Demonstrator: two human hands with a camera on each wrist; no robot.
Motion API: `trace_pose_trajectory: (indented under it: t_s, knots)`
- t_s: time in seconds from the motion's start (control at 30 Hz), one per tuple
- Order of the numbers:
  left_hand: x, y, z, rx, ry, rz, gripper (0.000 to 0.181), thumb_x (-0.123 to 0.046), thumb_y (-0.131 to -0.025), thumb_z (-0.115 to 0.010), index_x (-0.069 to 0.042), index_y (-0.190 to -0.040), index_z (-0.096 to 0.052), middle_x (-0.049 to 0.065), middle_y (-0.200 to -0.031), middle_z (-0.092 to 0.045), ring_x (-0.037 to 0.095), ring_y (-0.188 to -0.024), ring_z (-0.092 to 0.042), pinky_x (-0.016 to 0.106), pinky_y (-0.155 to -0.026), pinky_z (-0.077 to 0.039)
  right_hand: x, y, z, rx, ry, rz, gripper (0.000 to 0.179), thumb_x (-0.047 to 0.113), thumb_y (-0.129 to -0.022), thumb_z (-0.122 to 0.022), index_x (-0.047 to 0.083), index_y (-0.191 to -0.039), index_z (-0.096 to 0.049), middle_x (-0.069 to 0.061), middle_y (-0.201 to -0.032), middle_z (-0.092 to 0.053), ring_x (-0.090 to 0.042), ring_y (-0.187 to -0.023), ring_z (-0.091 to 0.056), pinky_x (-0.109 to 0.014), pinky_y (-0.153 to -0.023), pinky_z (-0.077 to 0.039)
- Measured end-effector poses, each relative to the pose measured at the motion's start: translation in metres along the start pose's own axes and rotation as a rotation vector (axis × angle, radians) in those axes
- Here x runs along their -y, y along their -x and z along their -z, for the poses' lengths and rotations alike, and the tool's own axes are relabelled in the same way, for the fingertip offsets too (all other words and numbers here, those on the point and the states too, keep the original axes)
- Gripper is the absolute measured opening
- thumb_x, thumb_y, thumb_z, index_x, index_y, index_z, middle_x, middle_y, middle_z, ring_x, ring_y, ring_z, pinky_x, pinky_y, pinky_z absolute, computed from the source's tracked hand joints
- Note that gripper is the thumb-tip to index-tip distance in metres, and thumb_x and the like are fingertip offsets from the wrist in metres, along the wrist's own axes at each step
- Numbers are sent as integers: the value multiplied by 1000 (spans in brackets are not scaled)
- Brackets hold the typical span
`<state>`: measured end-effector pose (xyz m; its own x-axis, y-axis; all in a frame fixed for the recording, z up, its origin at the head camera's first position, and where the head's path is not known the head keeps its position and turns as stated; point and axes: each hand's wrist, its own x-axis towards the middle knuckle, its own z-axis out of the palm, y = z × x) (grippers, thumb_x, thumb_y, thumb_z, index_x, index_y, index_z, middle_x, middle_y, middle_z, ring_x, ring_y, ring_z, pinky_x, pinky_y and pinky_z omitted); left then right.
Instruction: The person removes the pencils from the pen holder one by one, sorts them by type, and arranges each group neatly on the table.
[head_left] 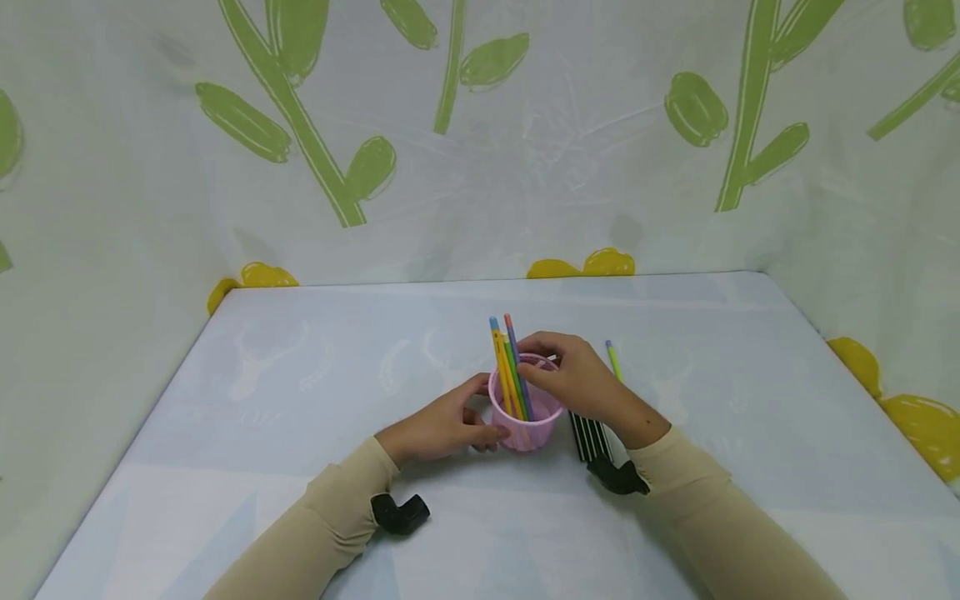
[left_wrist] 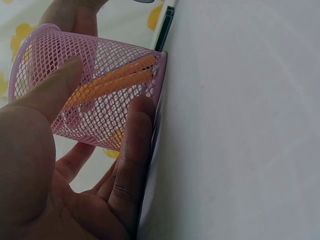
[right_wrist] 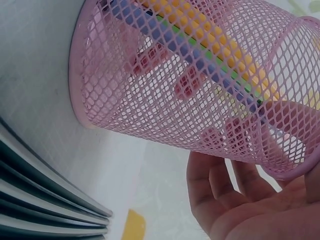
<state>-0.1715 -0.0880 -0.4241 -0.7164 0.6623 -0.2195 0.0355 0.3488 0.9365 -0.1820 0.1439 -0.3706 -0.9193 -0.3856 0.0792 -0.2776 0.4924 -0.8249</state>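
Note:
A pink mesh pencil cup (head_left: 527,433) stands upright on the table with several coloured pencils (head_left: 508,367), yellow, green and blue-purple, leaning inside it. My left hand (head_left: 444,423) grips the cup from the left, thumb and fingers spread around its mesh side. At the cup's right rim, my right hand (head_left: 577,379) has its thumb over the opening beside the pencils, and its curled fingers reach around the outside of the wall. In the right wrist view the right hand (right_wrist: 250,200) is close under the rim, with a fingertip right at the blue pencil (right_wrist: 200,62).
Right of the cup lies a row of dark striped pencils (head_left: 587,433), partly under the right forearm. Beyond the right wrist is a yellow-green pencil (head_left: 613,360). A pale table (head_left: 337,367) meets a white backdrop (head_left: 525,183) with green leaf prints. Both wrists carry black straps.

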Motion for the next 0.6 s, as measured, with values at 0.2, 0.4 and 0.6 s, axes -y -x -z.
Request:
trace_pose_trajectory:
  t_s: [0.2,0.4,0.6]
  knots:
    - [2,0,1,2,1,-11,69,-31,-94,-71,-30,-151,-31,7,-128,-52,17,-84,-67,31,-76,-54,1,-1,-2,-16,3,4,20,16,-94,-69,11,-114,-70,-4,-113,-72,-20,-101,-63,-38,-89,-56]
    - [4,0,-1,8,17,-21,69,-29,-94,-71,-28,-150,-32,9,-131,-51,17,-84,-67,31,-76,-54,1,1,-4,-59,3,47,20,13,-93,-70,7,-112,-69,-8,-112,-70,-22,-101,-63,-39,-89,-56]
    - [2,0,1,-9,0,-13,70,-32,-93,-72,-31,-150,-33,5,-135,-49,18,-83,-67,32,-74,-54,1,1,-6,-153,45,90,18,11,-90,-72,7,-108,-69,-6,-107,-66,-20,-101,-60,-38,-87,-54]
